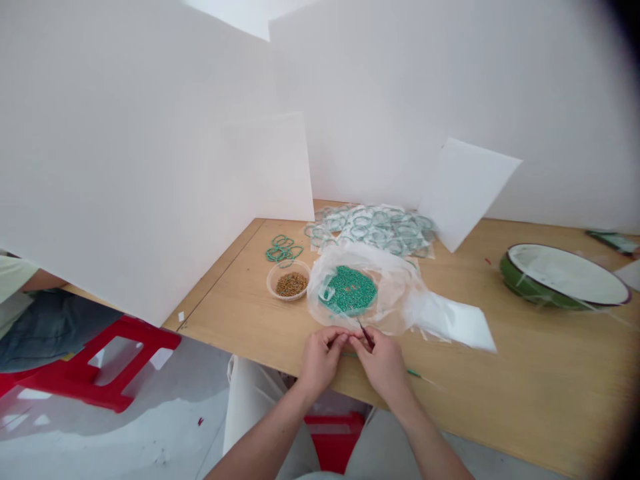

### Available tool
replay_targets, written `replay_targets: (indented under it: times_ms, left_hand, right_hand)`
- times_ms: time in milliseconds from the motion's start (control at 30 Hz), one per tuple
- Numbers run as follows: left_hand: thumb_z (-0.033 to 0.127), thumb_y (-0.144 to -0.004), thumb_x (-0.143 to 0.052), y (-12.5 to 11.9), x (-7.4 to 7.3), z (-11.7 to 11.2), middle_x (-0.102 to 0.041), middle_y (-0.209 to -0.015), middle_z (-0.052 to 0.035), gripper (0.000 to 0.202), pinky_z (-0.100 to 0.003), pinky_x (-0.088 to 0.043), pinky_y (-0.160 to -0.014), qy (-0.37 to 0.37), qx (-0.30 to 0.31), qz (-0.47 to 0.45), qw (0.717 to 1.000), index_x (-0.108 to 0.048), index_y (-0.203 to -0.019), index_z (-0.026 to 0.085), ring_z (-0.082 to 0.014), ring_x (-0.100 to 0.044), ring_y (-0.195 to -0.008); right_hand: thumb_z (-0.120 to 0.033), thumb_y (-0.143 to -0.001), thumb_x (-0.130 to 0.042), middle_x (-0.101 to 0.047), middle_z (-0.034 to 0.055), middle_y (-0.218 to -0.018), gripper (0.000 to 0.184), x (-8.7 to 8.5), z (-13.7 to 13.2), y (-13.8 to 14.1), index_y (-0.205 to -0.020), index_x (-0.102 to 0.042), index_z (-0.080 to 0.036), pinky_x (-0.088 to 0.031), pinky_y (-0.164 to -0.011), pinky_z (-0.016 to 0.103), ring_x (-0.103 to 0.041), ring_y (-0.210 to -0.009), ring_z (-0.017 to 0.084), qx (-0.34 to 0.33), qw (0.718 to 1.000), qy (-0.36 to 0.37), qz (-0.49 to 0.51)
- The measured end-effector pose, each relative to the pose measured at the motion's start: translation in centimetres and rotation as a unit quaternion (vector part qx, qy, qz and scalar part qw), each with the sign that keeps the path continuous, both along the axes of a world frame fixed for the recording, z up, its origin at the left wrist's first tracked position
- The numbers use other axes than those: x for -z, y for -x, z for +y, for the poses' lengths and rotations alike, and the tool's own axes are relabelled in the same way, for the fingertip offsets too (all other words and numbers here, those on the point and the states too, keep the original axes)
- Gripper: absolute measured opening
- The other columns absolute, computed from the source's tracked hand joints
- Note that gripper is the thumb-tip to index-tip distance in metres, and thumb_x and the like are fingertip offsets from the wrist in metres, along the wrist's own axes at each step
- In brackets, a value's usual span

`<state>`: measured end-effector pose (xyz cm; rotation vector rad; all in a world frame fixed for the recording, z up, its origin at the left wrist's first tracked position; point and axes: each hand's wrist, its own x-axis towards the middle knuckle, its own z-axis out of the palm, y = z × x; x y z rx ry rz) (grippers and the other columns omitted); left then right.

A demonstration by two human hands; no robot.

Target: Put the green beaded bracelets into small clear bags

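My left hand (320, 357) and my right hand (383, 360) meet at the near edge of the wooden table (500, 387), fingers pinched together. The right hand pinches a thin dark needle (365, 331) that points up toward a clear plastic bag (400, 293) holding a heap of green beads (349, 290). A thin strand with green beads (413, 373) trails to the right from under my right hand. What the left fingers pinch is too small to make out.
A small clear bowl of brown beads (291, 281) stands left of the bag. Finished green bracelets (283, 250) and a pile of bagged ones (375, 228) lie behind. A green-rimmed tray (565, 277) sits far right. White boards stand around; a red stool (117, 363) and a seated person (30, 320) are left.
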<state>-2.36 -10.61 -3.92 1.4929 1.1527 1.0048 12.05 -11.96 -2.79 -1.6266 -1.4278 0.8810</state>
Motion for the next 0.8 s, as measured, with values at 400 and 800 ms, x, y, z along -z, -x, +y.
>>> replay_targets:
  times_ms: [400, 800]
  left_hand:
    - [0.038, -0.092, -0.051, 0.1, 0.5, -0.3, -0.071, -0.078, -0.0038, 0.026, -0.027, -0.047, -0.068, 0.022, -0.02, -0.037, 0.999, -0.059, -0.105, 0.017, -0.0155, -0.06, -0.066]
    - [0.034, -0.092, -0.053, 0.0, 0.4, -0.2, -0.073, -0.078, -0.0046, 0.02, -0.027, -0.046, -0.069, 0.014, 0.003, 0.012, 1.0, -0.062, -0.089, 0.017, -0.0174, -0.065, -0.07]
  right_hand:
    - [-0.052, -0.088, -0.05, -0.062, 0.0043, -0.068, 0.034, -0.5, -0.5, -1.2, -0.084, -0.058, -0.018, -0.04, -0.062, 0.029, -0.055, -0.062, 0.019, 0.046, 0.998, -0.033, 0.008]
    - [-0.045, -0.087, -0.038, -0.072, 0.0129, -0.089, 0.041, 0.8, -3.7, -15.3, -0.101, -0.065, -0.018, -0.043, -0.064, 0.034, -0.066, -0.077, 0.029, 0.082, 0.932, 0.071, -0.345]
